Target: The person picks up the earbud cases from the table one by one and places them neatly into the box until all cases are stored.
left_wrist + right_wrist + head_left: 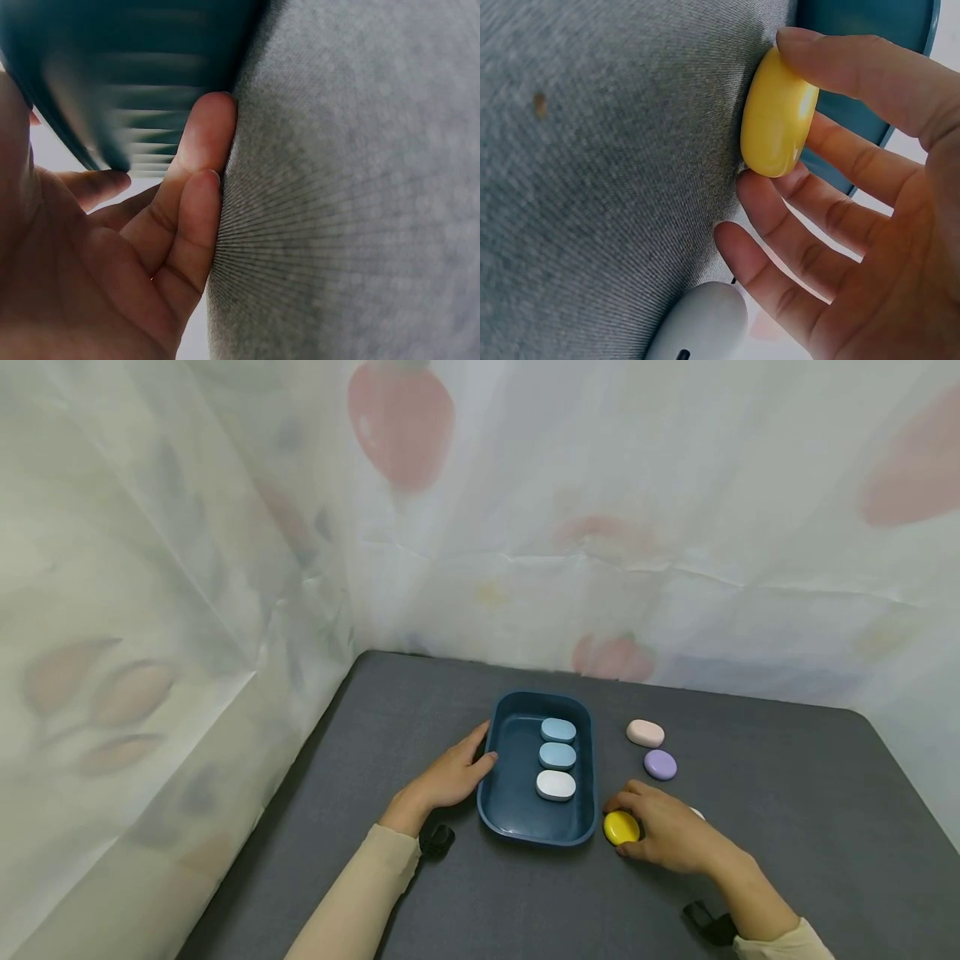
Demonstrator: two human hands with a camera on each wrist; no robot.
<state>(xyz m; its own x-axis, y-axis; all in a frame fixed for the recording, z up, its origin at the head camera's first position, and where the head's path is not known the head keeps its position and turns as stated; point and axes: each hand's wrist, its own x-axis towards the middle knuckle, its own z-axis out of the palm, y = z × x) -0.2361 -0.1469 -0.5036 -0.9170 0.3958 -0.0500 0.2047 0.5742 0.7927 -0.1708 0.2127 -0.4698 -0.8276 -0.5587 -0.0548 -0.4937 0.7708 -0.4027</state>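
A dark blue tray (508, 827) holds two light blue oval pieces (558, 742) and a white oval piece (556, 786) in a column. My left hand (446, 775) holds the tray's left side, thumb over the rim and fingers along the outer wall (150, 67). Just right of the tray, my right hand (671, 828) pinches a glossy yellow rounded piece (622, 828) between thumb and fingers. In the right wrist view the yellow piece (778, 116) stands on edge against the grey surface, with the thumb on its upper end and fingertips at its lower end.
Beyond my right hand lie a pale pink oval piece (645, 733) and a purple round piece (660, 765). A white rounded thing with a dark mark (701, 319) lies by my right hand, mostly hidden in the head view. Printed curtains (480, 527) border the grey table (420, 693).
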